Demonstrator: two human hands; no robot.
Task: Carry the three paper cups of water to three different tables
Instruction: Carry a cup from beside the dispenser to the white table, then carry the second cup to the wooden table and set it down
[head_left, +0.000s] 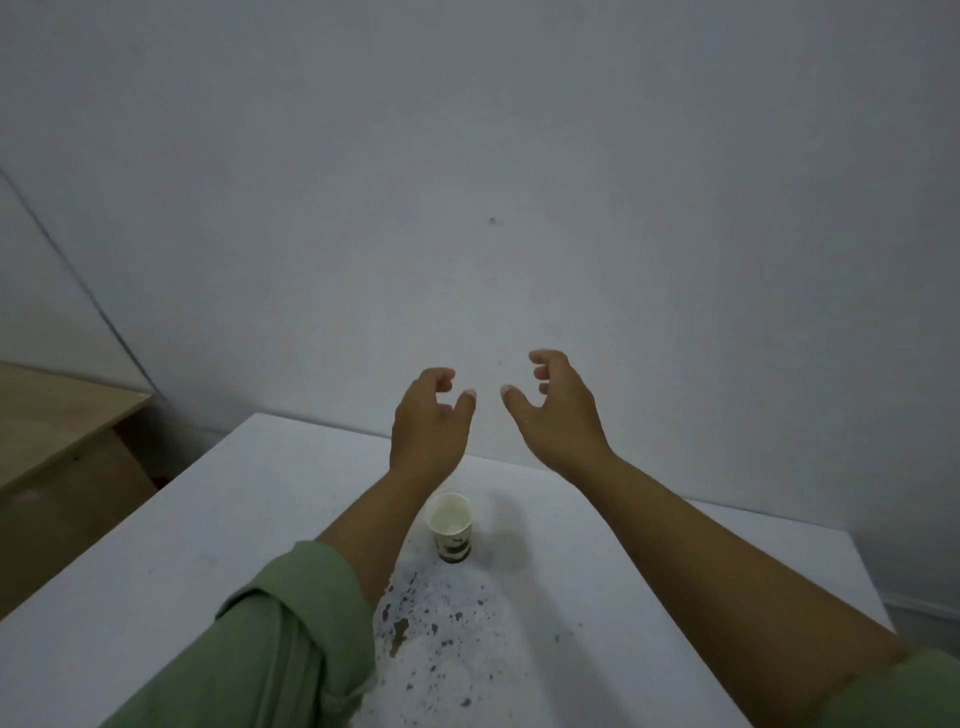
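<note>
One paper cup with a dark pattern near its base stands upright on the white table, near the middle. It holds pale liquid. My left hand hovers above and beyond the cup, fingers curled and apart, holding nothing. My right hand is raised to the right of it, also spread and empty. Both forearms reach over the table, with green sleeves rolled up. Only this one cup is in view.
Dark specks and a brownish stain mark the table just in front of the cup. A wooden table stands lower at the left. A plain grey wall rises right behind the white table.
</note>
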